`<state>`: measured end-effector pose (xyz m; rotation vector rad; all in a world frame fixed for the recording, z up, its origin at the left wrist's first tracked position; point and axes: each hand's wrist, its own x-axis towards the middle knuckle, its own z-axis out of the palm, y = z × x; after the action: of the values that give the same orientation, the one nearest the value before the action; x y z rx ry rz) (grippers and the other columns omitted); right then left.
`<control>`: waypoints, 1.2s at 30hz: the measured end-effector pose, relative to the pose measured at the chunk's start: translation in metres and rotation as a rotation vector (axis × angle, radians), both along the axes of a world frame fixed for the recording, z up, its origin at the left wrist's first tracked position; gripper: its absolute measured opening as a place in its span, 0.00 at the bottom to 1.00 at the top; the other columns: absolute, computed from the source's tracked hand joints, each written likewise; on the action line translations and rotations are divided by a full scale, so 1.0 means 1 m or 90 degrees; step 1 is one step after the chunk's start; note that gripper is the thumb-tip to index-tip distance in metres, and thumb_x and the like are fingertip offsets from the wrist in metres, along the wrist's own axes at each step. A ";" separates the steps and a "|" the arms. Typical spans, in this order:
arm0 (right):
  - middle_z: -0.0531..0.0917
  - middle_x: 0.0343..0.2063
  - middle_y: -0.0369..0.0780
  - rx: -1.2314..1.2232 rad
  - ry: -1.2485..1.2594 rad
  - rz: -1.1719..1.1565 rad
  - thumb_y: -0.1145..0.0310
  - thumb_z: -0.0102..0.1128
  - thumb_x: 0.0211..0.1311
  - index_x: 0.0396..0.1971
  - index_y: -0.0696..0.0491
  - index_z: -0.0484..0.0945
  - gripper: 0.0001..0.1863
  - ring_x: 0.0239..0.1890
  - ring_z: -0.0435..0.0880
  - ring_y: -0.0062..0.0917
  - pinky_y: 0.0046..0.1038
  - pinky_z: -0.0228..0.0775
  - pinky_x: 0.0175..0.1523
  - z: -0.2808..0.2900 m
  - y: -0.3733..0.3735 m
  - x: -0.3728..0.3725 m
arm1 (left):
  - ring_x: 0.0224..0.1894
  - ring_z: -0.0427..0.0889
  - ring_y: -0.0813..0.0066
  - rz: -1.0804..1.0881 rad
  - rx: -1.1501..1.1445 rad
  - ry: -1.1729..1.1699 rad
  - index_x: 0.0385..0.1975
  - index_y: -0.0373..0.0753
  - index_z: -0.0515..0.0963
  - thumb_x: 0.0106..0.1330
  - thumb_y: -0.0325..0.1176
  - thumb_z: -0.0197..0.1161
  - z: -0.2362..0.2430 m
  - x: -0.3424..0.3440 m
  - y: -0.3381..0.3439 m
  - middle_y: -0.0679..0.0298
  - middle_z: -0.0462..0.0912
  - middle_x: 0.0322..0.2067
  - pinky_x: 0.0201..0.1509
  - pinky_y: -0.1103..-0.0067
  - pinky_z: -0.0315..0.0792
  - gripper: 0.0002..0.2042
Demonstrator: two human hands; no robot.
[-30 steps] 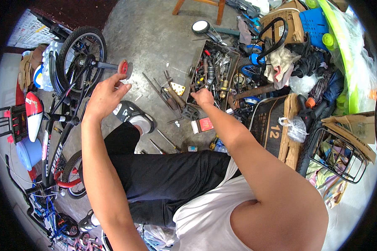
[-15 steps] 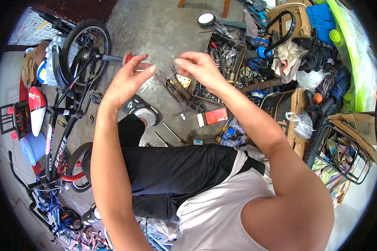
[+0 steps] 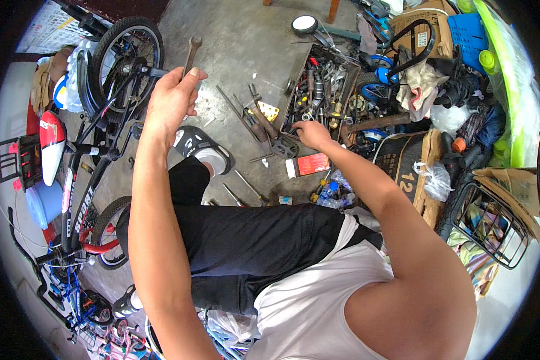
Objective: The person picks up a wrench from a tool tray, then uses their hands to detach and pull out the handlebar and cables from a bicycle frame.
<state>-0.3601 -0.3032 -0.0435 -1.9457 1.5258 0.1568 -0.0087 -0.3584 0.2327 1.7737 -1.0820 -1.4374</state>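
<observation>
My left hand (image 3: pixel 173 102) is closed around an open-ended spanner (image 3: pixel 191 55), whose jaw points up and away from me. Beside it, to the left, is the wheel (image 3: pixel 126 66) of an upturned bicycle. My right hand (image 3: pixel 311 133) reaches down to the near edge of a metal tool tray (image 3: pixel 289 99) crowded with spanners, screwdrivers and loose parts. Its fingers are curled together among the tools, and whatever they grip is hidden. A ring-shaped spanner end (image 3: pixel 306 116) lies just beyond the fingertips.
Left of me the bicycle frame (image 3: pixel 73 198) lies with a red-and-white saddle (image 3: pixel 52 147). On the floor are a pedal crank (image 3: pixel 284 148), screwdrivers (image 3: pixel 250 185) and a red box (image 3: pixel 309 165). A hammer (image 3: pixel 384 122) lies by the tray; cartons and bags crowd the right.
The right hand has moved from near the left hand, rightward and down to the tool tray. The left hand's fingers, spread before, are now closed on the spanner, which stands out clearly.
</observation>
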 end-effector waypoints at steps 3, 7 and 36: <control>0.90 0.41 0.50 0.017 0.122 0.051 0.65 0.56 0.69 0.59 0.43 0.83 0.20 0.42 0.90 0.47 0.47 0.83 0.50 -0.016 -0.011 0.016 | 0.26 0.66 0.83 0.002 -0.004 -0.033 0.48 0.32 0.82 0.80 0.42 0.56 0.000 0.004 0.000 0.74 0.68 0.23 0.32 0.79 0.67 0.17; 0.91 0.43 0.46 0.021 0.265 0.250 0.69 0.50 0.73 0.64 0.40 0.77 0.22 0.44 0.92 0.41 0.46 0.85 0.46 -0.026 -0.030 0.014 | 0.26 0.68 0.83 0.013 -0.016 -0.037 0.50 0.32 0.83 0.80 0.42 0.56 0.005 0.008 0.000 0.74 0.69 0.23 0.32 0.79 0.67 0.18; 0.92 0.38 0.33 0.010 0.541 0.581 0.65 0.57 0.71 0.47 0.42 0.87 0.11 0.41 0.93 0.31 0.44 0.82 0.30 -0.044 -0.051 0.022 | 0.25 0.74 0.76 0.050 -0.062 -0.143 0.48 0.33 0.84 0.76 0.42 0.57 0.009 0.023 0.007 0.66 0.77 0.24 0.33 0.74 0.72 0.17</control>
<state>-0.3376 -0.3543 -0.0878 -2.5726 0.8869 1.5189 0.0146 -0.3511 0.2417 1.9194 -1.1602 -1.1399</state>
